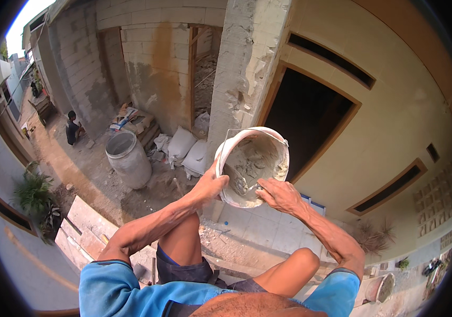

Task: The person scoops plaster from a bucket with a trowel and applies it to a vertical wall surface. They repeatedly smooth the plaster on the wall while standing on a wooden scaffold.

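"Where's that pale bucket (230,148)?"

"Held up beyond the bare knees (306,260), its mouth tipped back toward the blue shirt (112,285), probably so the grey mix (257,158) inside is easy to see and reach."

"And the hands?"

"The left hand (211,186) grips the bucket's left edge, thumb at the near side; most of its fingers I can't see. I'd say it steadies the load against the other's push. The right hand (280,194) is curled tightly round what looks like a trowel (240,186), the metal low against the inner wall."

"Any room to move?"

"The rim's upper right is free of fingers, and the mouth is wide. The knees stand apart, below the bucket. The rough pillar (247,58) and dark doorway (310,113) rise beyond; how near, I can't tell."
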`<state>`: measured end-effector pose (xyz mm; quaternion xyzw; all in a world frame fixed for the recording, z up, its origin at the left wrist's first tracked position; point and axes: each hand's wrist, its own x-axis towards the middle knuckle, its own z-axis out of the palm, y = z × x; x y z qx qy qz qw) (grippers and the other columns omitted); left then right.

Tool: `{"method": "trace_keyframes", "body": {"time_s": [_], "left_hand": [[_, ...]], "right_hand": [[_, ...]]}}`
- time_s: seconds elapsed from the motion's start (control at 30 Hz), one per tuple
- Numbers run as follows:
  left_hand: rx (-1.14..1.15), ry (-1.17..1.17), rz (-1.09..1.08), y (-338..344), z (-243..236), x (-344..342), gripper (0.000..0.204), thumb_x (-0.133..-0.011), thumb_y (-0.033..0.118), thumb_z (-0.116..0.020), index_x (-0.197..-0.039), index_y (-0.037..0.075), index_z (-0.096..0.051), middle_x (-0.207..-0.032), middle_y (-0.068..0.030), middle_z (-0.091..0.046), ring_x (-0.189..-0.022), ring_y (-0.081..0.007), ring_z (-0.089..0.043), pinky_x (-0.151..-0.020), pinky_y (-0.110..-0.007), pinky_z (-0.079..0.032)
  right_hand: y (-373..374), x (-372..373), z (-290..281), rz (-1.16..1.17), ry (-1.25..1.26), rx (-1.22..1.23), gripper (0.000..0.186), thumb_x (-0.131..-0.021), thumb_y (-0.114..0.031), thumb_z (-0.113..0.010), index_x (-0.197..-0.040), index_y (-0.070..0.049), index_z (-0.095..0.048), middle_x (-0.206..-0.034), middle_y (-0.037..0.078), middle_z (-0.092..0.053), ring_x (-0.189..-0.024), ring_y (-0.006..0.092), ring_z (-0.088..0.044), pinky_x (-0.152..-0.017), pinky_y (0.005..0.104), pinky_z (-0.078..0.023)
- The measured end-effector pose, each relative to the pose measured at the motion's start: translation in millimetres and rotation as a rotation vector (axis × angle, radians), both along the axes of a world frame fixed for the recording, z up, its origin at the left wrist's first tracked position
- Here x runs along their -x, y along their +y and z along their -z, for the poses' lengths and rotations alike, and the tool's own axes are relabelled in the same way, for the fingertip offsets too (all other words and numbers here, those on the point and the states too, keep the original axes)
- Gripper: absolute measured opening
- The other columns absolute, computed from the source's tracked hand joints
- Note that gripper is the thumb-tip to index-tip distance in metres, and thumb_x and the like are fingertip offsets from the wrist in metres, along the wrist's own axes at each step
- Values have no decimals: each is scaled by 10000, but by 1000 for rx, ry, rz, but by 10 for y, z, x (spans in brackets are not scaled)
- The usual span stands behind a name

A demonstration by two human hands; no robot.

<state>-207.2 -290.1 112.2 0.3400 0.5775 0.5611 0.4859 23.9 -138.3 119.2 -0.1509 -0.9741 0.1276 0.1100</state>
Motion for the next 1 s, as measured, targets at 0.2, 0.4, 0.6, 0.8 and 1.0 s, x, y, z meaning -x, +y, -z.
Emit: {"method": "trace_keyframes", "body": {"time_s": [0.2, 0.4, 0.6, 0.8, 1.0], "left_hand": [[-19, 65, -42, 66, -43, -84, 901, -896, 41, -523, -1675, 231, -112, -1339, -148, -519, -1033, -227, -597, -673, -355, -606], [146, -300, -190, -100, -153, -223, 820, -889, 18, -504, -1621, 179, -173, -1233, -129, -514, -985, -267, -626, -737, -509, -657], [243, -543, -336, -544, -1427, -455, 717, -914, 19, -459, -1569, 127, -187, -1351, -216, -452, -1149, -444, -628, -783, -647, -642], [202, -665, -520, -905, -2878, -672, 554, -919, 76, -507, -1438, 49, -314, -1081, -131, -559, -850, -283, -709, -691, -524, -688], [193, -762, -574, -1386, -4128, -953, 570, -980, 72, -487, -1505, 36, -268, -1382, -252, -527, -1134, -398, -680, -785, -552, -671]], "right_hand": [[177, -90, 388, -61, 190, 389, 467, -1013, -400, -639, -1202, 27, -642, -867, 139, -704, -752, 283, -696, -672, 423, -535], [-124, -422, -821, 331, -165, 1045, 605, -968, -523, -678, -1292, -12, -667, -744, 61, -649, -675, 153, -641, -614, 346, -526], [-272, -532, -2413, 342, 6, 1226, 634, -932, -520, -735, -1316, -22, -650, -687, -21, -555, -575, 75, -507, -528, 266, -454], [30, -356, -4566, 303, 60, 1266, 570, -862, -394, -849, -1208, 13, -650, -725, -24, -578, -527, 55, -488, -489, 235, -425], [941, 244, -6106, 220, 187, 1143, 486, -906, -316, -818, -1209, 15, -631, -812, 5, -604, -520, 62, -564, -473, 224, -453]]}}
